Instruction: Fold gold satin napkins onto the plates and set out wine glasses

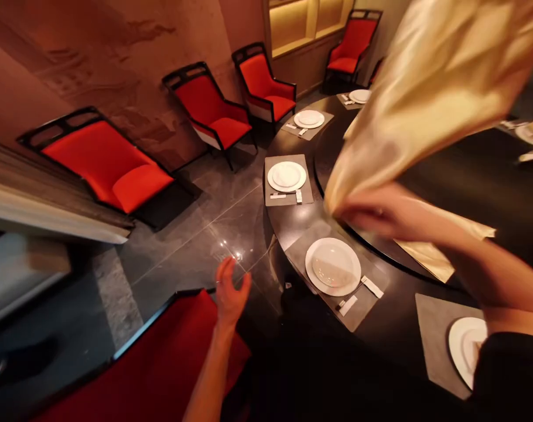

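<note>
Clock directions read from the middle of my view, 12 straight ahead. Largest item: round dark table [286, 225], its rim running from 1 down to 4, with a dark turntable [464, 176] at 3. Red armchairs next: one [135, 187] at 9, two between 11 and 12, one at 1, and a near red chair [161, 363] at 7. Gold cloth [424, 105] at 2: raised in the air, blurred, flaring upward from a gathered lower end and out past the top edge of my view. A second gold fabric piece [433, 258] lies at 3 on the turntable's edge, partly behind my forearm. Grey placemats [356, 319] line the rim; white plates [354, 266] sit on them, the nearest full setting at 4. My right hand [376, 211], at 3, pinches the cloth's gathered lower end; exact finger placement is too blurred to tell. My left hand [232, 293], at 7, is spread, thumb apart from curved fingers, just beside the near chair's edge; contact there, cannot tell. Smallest: white slips [372, 287] beside the plates.
</note>
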The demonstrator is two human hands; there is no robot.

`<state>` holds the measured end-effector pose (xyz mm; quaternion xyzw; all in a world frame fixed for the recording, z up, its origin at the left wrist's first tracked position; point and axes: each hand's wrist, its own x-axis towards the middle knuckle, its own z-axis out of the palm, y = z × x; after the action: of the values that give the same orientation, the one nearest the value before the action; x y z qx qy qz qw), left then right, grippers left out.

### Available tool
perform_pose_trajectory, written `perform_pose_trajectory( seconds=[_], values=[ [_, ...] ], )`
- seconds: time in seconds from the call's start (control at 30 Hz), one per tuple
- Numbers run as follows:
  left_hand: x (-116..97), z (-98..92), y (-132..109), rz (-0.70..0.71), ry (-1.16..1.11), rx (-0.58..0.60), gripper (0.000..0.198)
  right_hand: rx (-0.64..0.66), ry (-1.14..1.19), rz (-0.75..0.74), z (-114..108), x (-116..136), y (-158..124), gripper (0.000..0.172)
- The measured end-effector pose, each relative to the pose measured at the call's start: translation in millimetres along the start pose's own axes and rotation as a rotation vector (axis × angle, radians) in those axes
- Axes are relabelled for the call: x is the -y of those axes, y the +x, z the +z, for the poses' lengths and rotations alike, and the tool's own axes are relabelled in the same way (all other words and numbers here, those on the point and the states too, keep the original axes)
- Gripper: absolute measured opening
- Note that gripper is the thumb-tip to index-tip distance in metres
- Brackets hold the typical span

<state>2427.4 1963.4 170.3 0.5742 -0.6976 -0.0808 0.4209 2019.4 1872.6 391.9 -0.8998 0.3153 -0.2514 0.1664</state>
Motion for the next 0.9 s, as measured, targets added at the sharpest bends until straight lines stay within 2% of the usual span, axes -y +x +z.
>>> perform_pose_trajectory(
  seconds=[0.03, 0.1, 0.13, 0.17, 0.23, 0.3, 0.37, 0.5, 0.6, 0.67, 0.7, 0.8, 0.87, 0.9],
  values=[
    [-13.2, 9.3, 32.0, 0.237, -0.051, -0.019, 0.045, 0.119, 0.031, -0.081, 20.9, 12.9, 11.9, 0.017],
    [-50.3, 23.2, 90.1, 0.628, -0.183, 0.116, 0.05, 0.284, 0.082, -0.191, 51.8, 30.3, 31.9, 0.019],
    [-68.3, 27.4, 115.9, 0.754, -0.238, 0.218, 0.048, 0.295, 0.075, -0.204, 57.3, 34.0, 39.5, 0.02],
    [-82.1, 30.0, 139.9, 0.821, -0.285, 0.321, 0.046, 0.273, 0.041, -0.19, 55.6, 34.3, 45.2, 0.023],
    [-91.4, 33.1, 182.7, 0.794, -0.324, 0.502, 0.043, 0.171, -0.066, -0.11, 35.7, 26.6, 50.1, 0.03],
    [-75.1, 37.8, 219.5, 0.647, -0.278, 0.622, 0.036, 0.006, -0.167, 0.01, 9.8, 13.0, 46.3, 0.031],
    [-41.3, 47.6, 251.7, 0.497, -0.195, 0.717, 0.029, -0.16, -0.224, 0.155, -5.9, 0.6, 37.1, 0.03],
    [35.9, 86.3, 310.4, 0.329, -0.114, 0.973, 0.025, -0.424, -0.357, 0.454, -0.6, -11.0, 22.9, 0.04],
    [76.3, 133.0, 357.7, 0.331, -0.103, 1.103, 0.025, -0.533, -0.542, 0.624, -1.1, -31.1, 20.1, 0.036],
    [89.5, 173.0, 391.4, 0.373, -0.143, 1.18, 0.025, -0.54, -0.735, 0.744, -20.0, -67.5, 16.7, 0.016],
    [91.4, 195.4, 407.9, 0.388, -0.181, 1.214, 0.025, -0.533, -0.846, 0.817, -35.7, -94.4, 14.0, 0.013],
    [79.4, 270.6, 450.2, 0.337, -0.364, 1.305, 0.029, -0.418, -1.028, 1.122, -99.6, -201.8, 7.5, 0.043],
    [61.2, 324.1, 469.2, 0.217, -0.533, 1.406, 0.034, -0.333, -0.99, 1.336, -142.3, -282.2, 12.7, 0.065],
    [51.5, 350.5, 475.9, 0.14, -0.614, 1.458, 0.033, -0.347, -0.966, 1.43, -159.0, -320.7, 20.0, 0.076]
  ],
)
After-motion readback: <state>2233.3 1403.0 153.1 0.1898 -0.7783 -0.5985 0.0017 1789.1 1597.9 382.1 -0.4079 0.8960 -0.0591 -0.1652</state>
